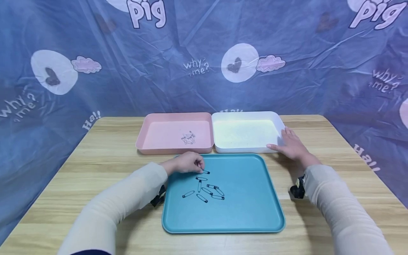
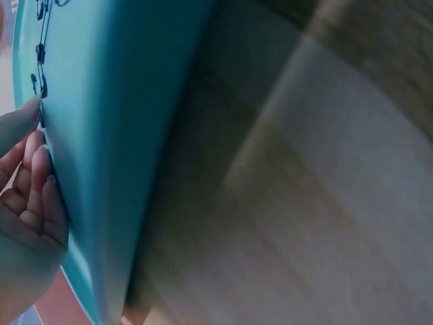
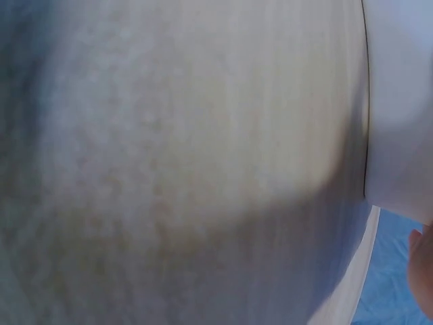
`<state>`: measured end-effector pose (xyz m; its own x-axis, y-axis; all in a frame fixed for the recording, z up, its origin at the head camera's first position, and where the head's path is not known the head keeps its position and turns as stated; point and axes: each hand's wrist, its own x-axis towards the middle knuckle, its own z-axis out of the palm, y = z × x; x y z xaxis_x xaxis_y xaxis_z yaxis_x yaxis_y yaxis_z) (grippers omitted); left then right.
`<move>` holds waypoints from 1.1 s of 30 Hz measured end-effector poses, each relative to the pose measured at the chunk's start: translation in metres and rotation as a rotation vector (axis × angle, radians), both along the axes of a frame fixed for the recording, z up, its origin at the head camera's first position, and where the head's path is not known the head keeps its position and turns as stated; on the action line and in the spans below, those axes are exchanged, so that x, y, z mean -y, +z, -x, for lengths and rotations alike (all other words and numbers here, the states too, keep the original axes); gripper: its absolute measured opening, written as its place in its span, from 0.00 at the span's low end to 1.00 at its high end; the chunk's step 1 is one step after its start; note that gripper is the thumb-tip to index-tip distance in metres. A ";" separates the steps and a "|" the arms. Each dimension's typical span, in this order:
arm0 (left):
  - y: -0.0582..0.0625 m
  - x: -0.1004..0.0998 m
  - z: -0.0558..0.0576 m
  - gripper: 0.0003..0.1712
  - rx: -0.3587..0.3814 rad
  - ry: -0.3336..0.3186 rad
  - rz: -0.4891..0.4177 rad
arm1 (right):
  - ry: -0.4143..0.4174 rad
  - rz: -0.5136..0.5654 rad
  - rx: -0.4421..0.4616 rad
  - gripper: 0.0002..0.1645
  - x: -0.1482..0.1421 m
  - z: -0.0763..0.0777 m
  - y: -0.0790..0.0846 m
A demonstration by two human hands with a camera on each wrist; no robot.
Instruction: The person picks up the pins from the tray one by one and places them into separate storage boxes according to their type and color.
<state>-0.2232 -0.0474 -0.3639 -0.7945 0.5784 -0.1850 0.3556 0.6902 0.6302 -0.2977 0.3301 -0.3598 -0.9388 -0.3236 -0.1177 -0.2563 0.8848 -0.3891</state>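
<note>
Over the far part of the teal tray, seen from the head, pinching a safety pin by one end in the fingers of the left hand, with the right hand at the white box's right end, fingers extended. From the left wrist, thin wire at the thumb tip, probably light, stiff, springy and slippery, best taken across the middle. From the right wrist, just part of a hand, too little to tell any grip.

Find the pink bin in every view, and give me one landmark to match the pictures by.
Head: the pink bin stands just left of centre, beside the white bin.
Left wrist: a small wedge of it shows at the lower left, under the left hand.
Right wrist: not in it.
Shared landmark: the wooden table, in all three.
</note>
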 end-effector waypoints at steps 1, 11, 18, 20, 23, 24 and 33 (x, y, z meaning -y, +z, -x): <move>0.000 0.000 0.000 0.03 0.000 0.000 0.000 | 0.002 0.002 0.000 0.60 0.000 0.000 0.000; 0.003 -0.003 -0.002 0.07 0.028 0.010 0.033 | 0.023 -0.057 -0.036 0.59 -0.002 -0.001 -0.004; 0.001 0.000 0.001 0.06 0.035 0.036 -0.027 | 0.048 -0.117 -0.053 0.57 -0.002 -0.002 -0.006; 0.002 0.001 0.002 0.06 0.051 0.044 -0.049 | 0.049 -0.120 -0.057 0.57 -0.002 -0.002 -0.006; 0.005 0.000 0.003 0.06 0.103 0.058 -0.084 | 0.052 -0.118 -0.059 0.56 -0.003 -0.003 -0.007; 0.006 -0.001 0.003 0.05 0.118 0.066 -0.097 | 0.053 -0.115 -0.061 0.56 -0.003 -0.003 -0.007; 0.018 -0.011 0.012 0.05 0.179 0.198 -0.257 | 0.054 -0.089 -0.070 0.56 0.000 -0.003 -0.005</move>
<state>-0.2349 -0.0366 -0.3454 -0.8637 0.4626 -0.2001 0.0997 0.5459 0.8319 -0.2947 0.3303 -0.3651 -0.9272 -0.3651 -0.0830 -0.3283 0.8993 -0.2888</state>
